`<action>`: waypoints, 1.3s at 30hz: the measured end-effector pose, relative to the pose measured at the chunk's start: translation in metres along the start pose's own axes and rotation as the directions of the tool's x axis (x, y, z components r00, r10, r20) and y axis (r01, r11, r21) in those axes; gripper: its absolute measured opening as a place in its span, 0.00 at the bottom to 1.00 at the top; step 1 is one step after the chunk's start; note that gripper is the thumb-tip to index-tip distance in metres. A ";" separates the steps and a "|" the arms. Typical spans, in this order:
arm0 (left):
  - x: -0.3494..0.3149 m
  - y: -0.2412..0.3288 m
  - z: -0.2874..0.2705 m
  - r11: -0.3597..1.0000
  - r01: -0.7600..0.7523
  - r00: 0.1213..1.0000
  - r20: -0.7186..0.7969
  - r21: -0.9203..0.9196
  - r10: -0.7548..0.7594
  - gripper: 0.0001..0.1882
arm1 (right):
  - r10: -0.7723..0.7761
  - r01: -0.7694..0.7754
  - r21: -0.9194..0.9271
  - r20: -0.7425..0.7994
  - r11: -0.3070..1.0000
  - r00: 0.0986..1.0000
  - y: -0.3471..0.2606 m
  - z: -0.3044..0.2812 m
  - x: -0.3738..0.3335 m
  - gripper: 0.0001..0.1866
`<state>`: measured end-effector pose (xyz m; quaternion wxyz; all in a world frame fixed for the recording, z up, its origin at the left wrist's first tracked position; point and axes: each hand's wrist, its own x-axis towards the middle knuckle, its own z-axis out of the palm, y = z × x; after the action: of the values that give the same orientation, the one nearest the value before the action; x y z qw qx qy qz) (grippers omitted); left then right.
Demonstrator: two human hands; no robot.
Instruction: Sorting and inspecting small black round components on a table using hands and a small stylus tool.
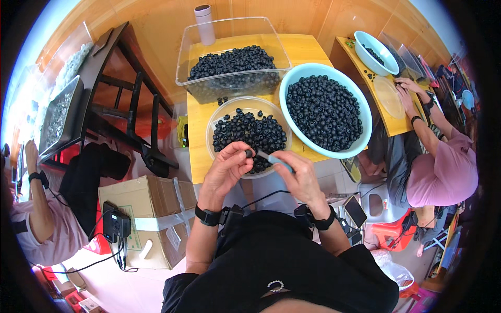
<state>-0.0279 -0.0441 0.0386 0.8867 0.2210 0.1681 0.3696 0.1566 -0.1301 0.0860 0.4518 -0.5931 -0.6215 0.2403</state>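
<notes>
Between the fingertips of my left hand point(225, 169) is a round black bead point(249, 153). My right hand point(301, 177) is closed round a small knife-like tool point(279, 161) with a light blue handle, its short metal blade pointing at the bead. Both hands are held over the near edge of a shallow clear round tray point(213, 125), partly covering it. Many loose black beads point(245, 130) lie in that tray. To its right a light blue basin point(368, 117) is filled with more of the same beads.
Behind the tray stands a clear plastic bin point(229, 91) of black beads, with a pink bottle point(205, 26) beyond it on the yellow table point(198, 167). A cardboard box point(151, 208) stands left of me. People sit at work on both sides, one at another table point(360, 68).
</notes>
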 end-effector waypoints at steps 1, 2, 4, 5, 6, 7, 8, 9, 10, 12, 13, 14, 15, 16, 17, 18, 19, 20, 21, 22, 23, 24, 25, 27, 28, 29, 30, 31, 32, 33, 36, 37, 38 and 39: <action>-0.001 -0.001 0.001 0.999 0.004 1.000 0.009 -0.032 -0.004 0.09 | -0.055 0.056 -0.020 0.053 0.998 0.997 -0.002 0.003 0.001 0.10; -0.002 0.000 0.002 0.999 0.003 1.000 0.011 -0.035 -0.002 0.09 | -0.093 0.096 -0.044 0.064 0.994 0.994 -0.003 0.005 0.002 0.09; -0.003 0.001 0.005 0.998 0.019 0.999 0.051 -0.066 -0.016 0.09 | -0.120 0.126 -0.072 0.080 0.989 0.990 -0.002 0.006 0.004 0.09; -0.003 0.001 0.005 0.997 0.016 0.999 0.052 -0.069 -0.013 0.09 | -0.144 0.153 -0.098 0.093 0.983 0.985 -0.002 0.006 0.005 0.09; -0.004 0.000 0.004 0.997 0.014 0.998 0.070 -0.074 -0.008 0.09 | -0.147 0.156 -0.097 0.099 0.983 0.984 -0.003 0.006 0.006 0.09; -0.005 0.000 0.004 0.997 0.012 0.996 0.088 -0.080 -0.004 0.09 | -0.168 0.180 -0.113 0.103 0.977 0.980 -0.005 0.006 0.007 0.09; -0.005 0.000 0.003 0.997 0.007 0.996 0.086 -0.082 0.000 0.09 | -0.190 0.203 -0.129 0.106 0.971 0.976 -0.006 0.007 0.007 0.09; -0.005 -0.001 0.003 0.996 0.008 0.996 0.089 -0.088 0.000 0.10 | -0.191 0.205 -0.129 0.110 0.970 0.975 -0.006 0.007 0.008 0.09; -0.006 -0.001 0.003 0.996 0.009 0.996 0.092 -0.094 0.000 0.10 | -0.199 0.213 -0.136 0.112 0.967 0.974 -0.006 0.007 0.008 0.09; -0.007 0.000 0.003 0.994 0.013 0.996 0.088 -0.104 -0.004 0.10 | -0.206 0.221 -0.146 0.114 0.964 0.972 -0.005 0.008 0.009 0.09; -0.006 0.000 0.003 0.994 0.020 0.996 0.084 -0.112 -0.010 0.10 | -0.206 0.221 -0.152 0.110 0.963 0.972 -0.004 0.008 0.009 0.09; -0.006 0.000 0.003 0.993 0.021 0.996 0.085 -0.113 -0.012 0.10 | -0.206 0.221 -0.157 0.106 0.963 0.973 -0.003 0.008 0.009 0.09; -0.006 0.000 0.003 0.992 0.026 0.997 0.081 -0.124 -0.016 0.10 | -0.206 0.221 -0.157 0.107 0.962 0.973 -0.004 0.008 0.009 0.09; -0.006 0.000 0.003 0.990 0.030 0.997 0.078 -0.135 -0.020 0.10 | -0.206 0.222 -0.162 0.109 0.962 0.972 -0.004 0.007 0.009 0.09; -0.006 -0.001 0.002 0.990 0.030 0.997 0.077 -0.135 -0.019 0.10 | -0.206 0.222 -0.166 0.110 0.961 0.972 -0.005 0.007 0.010 0.09; -0.007 -0.001 0.001 0.988 0.040 0.996 0.081 -0.147 -0.028 0.09 | -0.206 0.222 -0.167 0.110 0.961 0.972 -0.004 0.007 0.010 0.09; -0.007 -0.001 0.001 0.986 0.050 0.996 0.084 -0.159 -0.036 0.09 | -0.211 0.226 -0.176 0.104 0.958 0.972 -0.003 0.007 0.010 0.10; -0.007 -0.001 0.001 0.986 0.050 0.996 0.085 -0.159 -0.037 0.09 | -0.215 0.231 -0.185 0.098 0.955 0.972 -0.002 0.007 0.010 0.10; -0.006 -0.001 0.000 0.985 0.058 0.995 0.090 -0.163 -0.044 0.09 | -0.216 0.231 -0.184 0.098 0.955 0.971 -0.001 0.007 0.011 0.10; -0.006 -0.001 0.000 0.984 0.067 0.994 0.094 -0.166 -0.051 0.09 | -0.217 0.232 -0.177 0.101 0.956 0.971 0.000 0.008 0.011 0.10; -0.007 0.000 0.000 0.984 0.066 0.994 0.094 -0.166 -0.051 0.09 | -0.218 0.233 -0.170 0.103 0.958 0.970 0.001 0.008 0.011 0.09; -0.007 0.000 -0.001 0.983 0.074 0.994 0.088 -0.168 -0.060 0.09 | -0.218 0.234 -0.169 0.103 0.958 0.970 0.002 0.007 0.012 0.09; -0.008 0.001 -0.001 0.982 0.083 0.994 0.082 -0.170 -0.070 0.09 | -0.221 0.240 -0.164 0.124 0.957 0.967 0.002 0.007 0.013 0.09; -0.008 0.000 -0.003 0.984 0.083 0.987 0.150 -0.160 -0.059 0.09 | -0.224 0.246 -0.159 0.143 0.956 0.964 0.008 0.006 0.016 0.09; -0.008 -0.001 -0.003 0.985 0.087 0.974 0.220 -0.150 -0.053 0.09 | -0.178 0.183 -0.197 0.043 0.963 0.983 0.018 0.006 0.019 0.09; -0.010 0.001 0.002 0.985 0.093 0.973 0.223 -0.149 -0.058 0.09 | -0.134 0.117 -0.228 -0.059 0.967 0.989 0.025 0.004 0.023 0.10; -0.016 0.004 0.010 0.990 0.086 0.973 0.225 -0.114 -0.059 0.08 | -0.075 0.058 -0.227 -0.066 0.972 0.995 0.029 -0.004 0.028 0.11; -0.018 0.005 0.014 0.994 0.080 0.972 0.227 -0.079 -0.061 0.08 | -0.075 0.059 -0.226 -0.064 0.972 0.995 0.028 -0.008 0.028 0.11; -0.015 0.005 0.012 0.994 0.080 0.972 0.226 -0.079 -0.060 0.08 | -0.054 0.044 -0.184 -0.049 0.982 0.997 0.024 -0.012 0.028 0.11; -0.012 0.004 0.009 0.995 0.058 0.984 0.174 -0.085 -0.043 0.08 | -0.033 0.029 -0.140 -0.032 0.990 0.999 0.019 -0.014 0.026 0.11; -0.013 0.004 0.008 0.995 0.039 0.994 0.109 -0.094 -0.028 0.08 | -0.020 0.021 -0.036 0.039 0.999 0.999 -0.003 -0.008 0.021 0.09; -0.012 0.003 0.010 0.994 0.040 0.995 0.098 -0.098 -0.030 0.08 | -0.015 0.013 0.029 0.064 0.999 0.998 -0.006 -0.006 0.020 0.09; -0.011 0.002 0.010 0.994 0.045 0.994 0.099 -0.098 -0.035 0.08 | -0.045 0.042 0.040 0.064 0.998 0.997 -0.007 -0.005 0.019 0.09; -0.011 0.002 0.011 0.994 0.049 0.994 0.101 -0.100 -0.039 0.08 | -0.043 0.041 0.040 0.062 0.998 0.997 -0.009 -0.004 0.019 0.09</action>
<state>-0.0313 -0.0537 0.0499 0.9120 0.1895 0.1096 0.3469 0.1578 -0.1148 0.1009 0.4486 -0.5631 -0.6430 0.2612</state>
